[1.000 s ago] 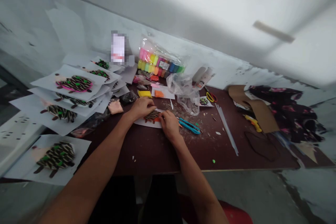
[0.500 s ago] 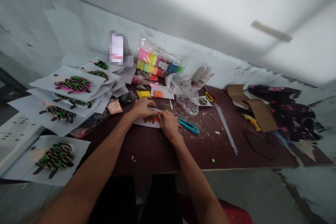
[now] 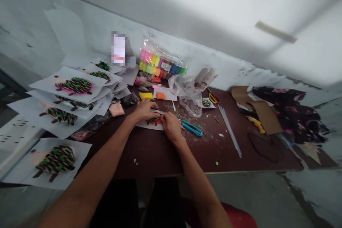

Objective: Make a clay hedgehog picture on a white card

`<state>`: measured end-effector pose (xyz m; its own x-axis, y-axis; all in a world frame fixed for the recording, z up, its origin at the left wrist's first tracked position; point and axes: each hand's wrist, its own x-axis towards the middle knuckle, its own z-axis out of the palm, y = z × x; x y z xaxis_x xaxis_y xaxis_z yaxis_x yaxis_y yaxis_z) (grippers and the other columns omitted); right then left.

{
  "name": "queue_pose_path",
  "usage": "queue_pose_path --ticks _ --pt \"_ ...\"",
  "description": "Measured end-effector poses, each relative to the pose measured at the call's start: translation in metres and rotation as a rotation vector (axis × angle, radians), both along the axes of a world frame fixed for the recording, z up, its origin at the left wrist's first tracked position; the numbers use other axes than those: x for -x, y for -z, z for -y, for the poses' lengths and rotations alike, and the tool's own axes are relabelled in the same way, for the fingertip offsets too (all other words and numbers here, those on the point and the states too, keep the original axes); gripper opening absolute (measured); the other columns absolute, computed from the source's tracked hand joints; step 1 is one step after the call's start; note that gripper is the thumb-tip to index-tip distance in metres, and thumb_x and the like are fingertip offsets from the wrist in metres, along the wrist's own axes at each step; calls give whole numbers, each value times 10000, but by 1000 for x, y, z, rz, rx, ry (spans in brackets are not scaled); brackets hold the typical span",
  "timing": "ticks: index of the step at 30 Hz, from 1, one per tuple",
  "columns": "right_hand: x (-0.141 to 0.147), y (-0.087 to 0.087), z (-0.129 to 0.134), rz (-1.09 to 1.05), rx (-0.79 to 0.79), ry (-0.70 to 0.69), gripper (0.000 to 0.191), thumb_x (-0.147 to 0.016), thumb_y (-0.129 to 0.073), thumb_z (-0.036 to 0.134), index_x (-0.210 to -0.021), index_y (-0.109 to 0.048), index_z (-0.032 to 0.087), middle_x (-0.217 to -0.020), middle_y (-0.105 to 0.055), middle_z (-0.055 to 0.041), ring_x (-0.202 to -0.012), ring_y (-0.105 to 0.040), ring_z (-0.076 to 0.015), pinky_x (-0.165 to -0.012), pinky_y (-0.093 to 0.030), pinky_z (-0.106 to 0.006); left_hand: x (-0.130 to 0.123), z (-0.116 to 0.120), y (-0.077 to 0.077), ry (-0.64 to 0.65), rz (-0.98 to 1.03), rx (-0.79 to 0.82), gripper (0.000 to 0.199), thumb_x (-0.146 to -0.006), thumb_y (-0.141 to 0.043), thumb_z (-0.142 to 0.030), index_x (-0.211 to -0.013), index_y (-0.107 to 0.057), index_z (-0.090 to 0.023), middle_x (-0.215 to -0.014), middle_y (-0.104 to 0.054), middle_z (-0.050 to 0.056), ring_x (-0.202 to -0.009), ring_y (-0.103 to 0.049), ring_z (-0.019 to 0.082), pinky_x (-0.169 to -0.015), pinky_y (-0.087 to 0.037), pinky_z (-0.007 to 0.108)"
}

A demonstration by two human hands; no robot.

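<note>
On the tabletop before me lies a white paper sheet with a hedgehog picture, its body covered in dark striped pieces over orange. My left hand rests on the sheet's upper left, fingers stretched out and partly over the picture. From the right, my right hand presses its bent fingertips together at the picture's right part. Whatever sits between those fingertips is hidden. A blue utility knife lies just right of my right hand. Yellow clay and orange clay lie behind my hands.
Sheets with finished-looking hedgehogs are piled at left. A bag of coloured clay leans on the wall. Crumpled plastic, scissors, clear glue sticks and a yellow glue gun lie toward the right.
</note>
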<state>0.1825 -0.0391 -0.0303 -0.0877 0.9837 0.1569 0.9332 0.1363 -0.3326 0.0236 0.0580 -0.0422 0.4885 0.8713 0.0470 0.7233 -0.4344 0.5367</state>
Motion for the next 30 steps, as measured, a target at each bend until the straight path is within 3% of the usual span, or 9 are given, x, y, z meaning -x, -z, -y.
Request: queue_pose_path --ticks 9,19,25,30 --pt "-5 -5 6 -140 -54 46 151 -951 -532 218 -946 -682 197 -948 -636 -41 -859 -588 -161 -766 -411 -255 2 -1 1 6 36 -4 406 -759 -658 -542 -1036 -758 -262 -1093 -700 57 -1103 -595 285 -951 -443 369" --pt "-49 -6 5 -77 -157 385 209 -923 -501 208 -916 -706 168 -954 -679 -98 -834 -584 -199 -741 -408 -287 5 -10 3 14 148 -4 303 -863 -471 -223 -952 -758 -186 -1023 -750 72 -955 -664 213 -876 -488 320" --pt "-74 -16 13 0 23 596 225 -911 -518 201 -918 -741 172 -947 -727 -111 -837 -645 -213 -723 -410 -285 4 -10 4 -2 137 -10 313 -823 -478 -149 -960 -759 -162 -1025 -751 88 -965 -672 222 -898 -495 328" --pt "-78 -19 16 24 89 670 211 -899 -550 221 -914 -757 181 -895 -743 -126 -791 -680 -215 -691 -424 -279 4 -11 6 -4 112 -31 288 -810 -504 -155 -940 -759 -184 -1008 -755 72 -959 -665 217 -893 -496 333"
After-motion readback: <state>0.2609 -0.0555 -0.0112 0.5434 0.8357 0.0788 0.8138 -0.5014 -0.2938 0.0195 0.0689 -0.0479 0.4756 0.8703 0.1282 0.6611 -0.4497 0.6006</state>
